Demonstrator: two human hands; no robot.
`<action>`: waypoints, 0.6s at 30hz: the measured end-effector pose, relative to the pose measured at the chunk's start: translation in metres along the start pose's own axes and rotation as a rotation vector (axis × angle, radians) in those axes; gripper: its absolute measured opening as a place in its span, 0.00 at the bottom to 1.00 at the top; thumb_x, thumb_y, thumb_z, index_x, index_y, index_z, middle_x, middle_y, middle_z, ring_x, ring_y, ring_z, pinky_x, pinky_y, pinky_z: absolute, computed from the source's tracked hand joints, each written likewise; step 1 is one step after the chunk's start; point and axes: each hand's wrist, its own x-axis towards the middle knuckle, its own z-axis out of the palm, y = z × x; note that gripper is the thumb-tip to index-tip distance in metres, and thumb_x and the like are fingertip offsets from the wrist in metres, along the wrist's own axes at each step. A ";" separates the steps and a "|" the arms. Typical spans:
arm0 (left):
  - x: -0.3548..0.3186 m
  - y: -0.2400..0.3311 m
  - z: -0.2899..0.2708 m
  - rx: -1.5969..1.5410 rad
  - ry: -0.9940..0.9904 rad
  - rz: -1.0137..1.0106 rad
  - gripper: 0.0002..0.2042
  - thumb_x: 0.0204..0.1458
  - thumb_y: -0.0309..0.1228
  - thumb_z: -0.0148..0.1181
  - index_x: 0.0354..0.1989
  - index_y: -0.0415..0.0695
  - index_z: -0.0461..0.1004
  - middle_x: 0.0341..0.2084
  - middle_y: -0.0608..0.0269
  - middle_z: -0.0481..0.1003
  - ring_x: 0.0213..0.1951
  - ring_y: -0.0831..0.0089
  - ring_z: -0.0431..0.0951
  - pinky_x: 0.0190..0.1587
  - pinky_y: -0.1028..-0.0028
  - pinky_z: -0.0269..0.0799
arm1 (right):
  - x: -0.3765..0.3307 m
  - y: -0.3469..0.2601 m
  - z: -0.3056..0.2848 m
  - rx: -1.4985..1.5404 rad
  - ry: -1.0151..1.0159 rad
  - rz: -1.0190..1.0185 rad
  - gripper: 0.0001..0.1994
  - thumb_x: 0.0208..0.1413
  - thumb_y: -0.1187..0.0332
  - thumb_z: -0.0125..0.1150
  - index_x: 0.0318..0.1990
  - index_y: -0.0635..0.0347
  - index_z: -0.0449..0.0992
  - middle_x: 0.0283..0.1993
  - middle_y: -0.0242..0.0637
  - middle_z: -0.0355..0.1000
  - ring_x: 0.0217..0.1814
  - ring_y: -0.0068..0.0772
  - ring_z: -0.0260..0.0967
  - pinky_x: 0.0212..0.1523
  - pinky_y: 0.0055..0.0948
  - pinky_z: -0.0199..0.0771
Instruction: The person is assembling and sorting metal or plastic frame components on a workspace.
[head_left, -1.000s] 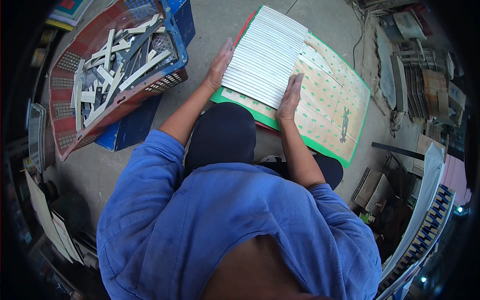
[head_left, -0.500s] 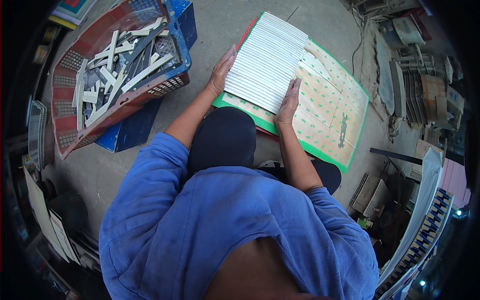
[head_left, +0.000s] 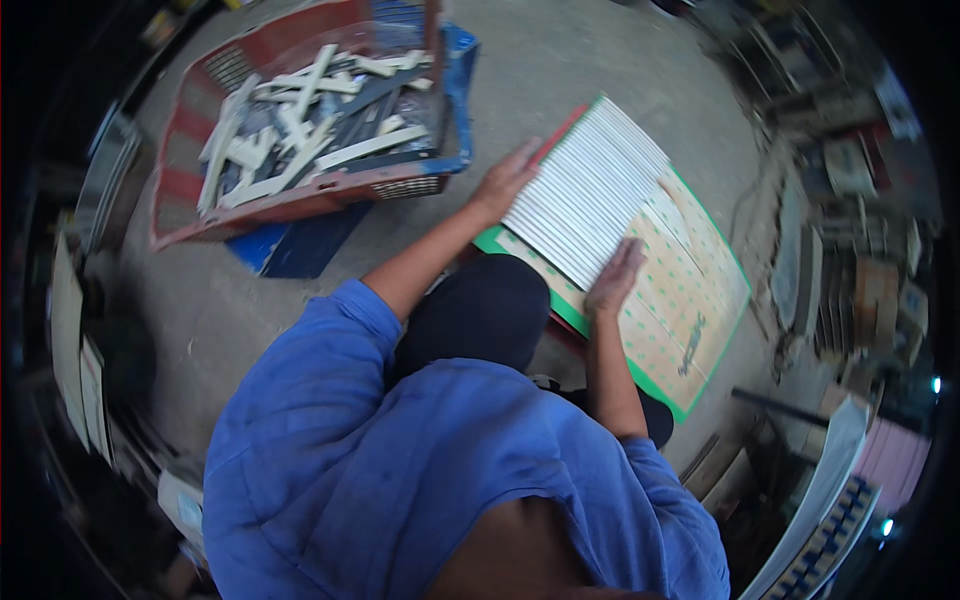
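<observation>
Flat ribbed white strips [head_left: 585,200]

Workshop: bare concrete floor [head_left: 600,80], red crate [head_left: 300,190] of white offcut strips, stacked panels and clutter around crate.

Both arms extend forward from the body, sleeves of a blue garment pushed up to about the elbow, forearms bare. The left hand [head_left: 508,178] lies farther out and to the left, palm down, fingers [head_left: 527,153] extended and held close together, pointing away from the body. The left forearm runs diagonally from the near left toward the far right. The right hand [head_left: 616,278] sits nearer, palm down and flat, fingers straight and together, pointing far and slightly right. The right forearm rises almost straight from the elbow at the near side. Neither hand is closed around anything; both rest open, well apart from each other.
</observation>
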 end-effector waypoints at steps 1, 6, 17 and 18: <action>-0.007 0.020 -0.002 0.034 -0.011 0.047 0.26 0.54 0.40 0.47 0.59 0.39 0.56 0.58 0.48 0.58 0.61 0.61 0.55 0.61 0.72 0.47 | 0.001 0.000 -0.001 0.036 0.000 0.015 0.33 0.60 0.56 0.43 0.63 0.68 0.39 0.68 0.44 0.37 0.70 0.34 0.36 0.68 0.30 0.35; -0.044 0.150 -0.043 0.148 -0.176 0.157 0.23 0.52 0.37 0.46 0.57 0.41 0.60 0.54 0.52 0.63 0.57 0.62 0.61 0.59 0.69 0.53 | -0.003 -0.007 -0.006 -0.082 -0.076 0.090 0.34 0.60 0.50 0.36 0.64 0.66 0.38 0.69 0.44 0.33 0.71 0.34 0.33 0.67 0.29 0.33; 0.033 0.050 -0.285 1.339 -0.077 -0.496 0.32 0.44 0.59 0.45 0.59 0.61 0.58 0.53 0.42 0.61 0.53 0.50 0.65 0.55 0.60 0.60 | -0.004 -0.005 0.000 -0.150 -0.104 0.020 0.32 0.61 0.54 0.35 0.64 0.68 0.35 0.69 0.46 0.32 0.71 0.37 0.33 0.67 0.31 0.31; 0.036 0.042 -0.279 1.376 -0.162 -0.545 0.36 0.41 0.61 0.46 0.61 0.64 0.52 0.54 0.37 0.59 0.54 0.47 0.64 0.55 0.59 0.59 | -0.001 -0.002 -0.005 -0.164 -0.096 0.015 0.33 0.61 0.55 0.36 0.64 0.68 0.34 0.69 0.47 0.31 0.71 0.39 0.32 0.67 0.31 0.31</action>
